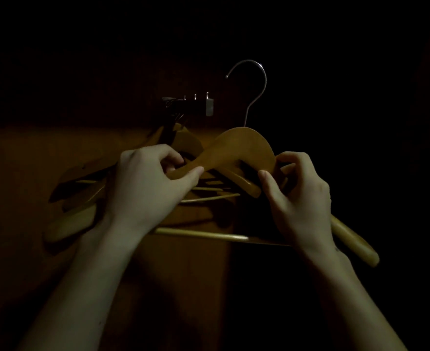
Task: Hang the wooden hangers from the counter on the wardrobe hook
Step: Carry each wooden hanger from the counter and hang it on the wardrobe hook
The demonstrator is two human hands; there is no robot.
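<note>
I hold one wooden hanger [239, 150] up in front of me with both hands. My left hand [148, 183] pinches its left shoulder between thumb and fingers. My right hand [300, 196] grips its right shoulder. Its metal hook [255, 82] points up, free in the air, to the right of the wardrobe hook [196, 105]. The wardrobe hook is a short dark bar with small pegs and a pale end cap. Several other wooden hangers [183, 140] hang from it behind my hands.
The scene is very dark. A brown wooden wardrobe panel [31, 160] stands behind the hung hangers. Their arms and bars [69, 224] spread low to the left. Everything above and to the right is black.
</note>
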